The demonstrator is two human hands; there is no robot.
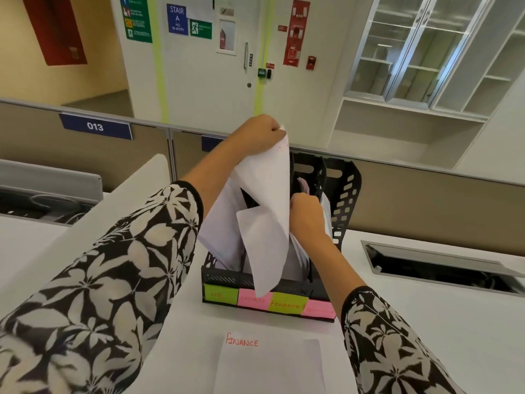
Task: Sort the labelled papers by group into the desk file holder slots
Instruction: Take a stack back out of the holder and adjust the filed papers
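Note:
A black desk file holder stands on the white desk, with green and pink sticky labels along its front; one reads FINANCE. My left hand pinches the top corner of a white sheet that hangs curled over the holder's left-middle slots. My right hand reaches into the holder beside that sheet, fingers among papers standing in a slot; what it grips is hidden. More white papers lean in the left slot. A stack of papers lies in front, the top one marked FINANCE in red.
A low partition runs behind the desk, with a sign reading 013. An open cable tray is cut into the desk at right. A white divider panel rises at left. Shelves and a door lie beyond.

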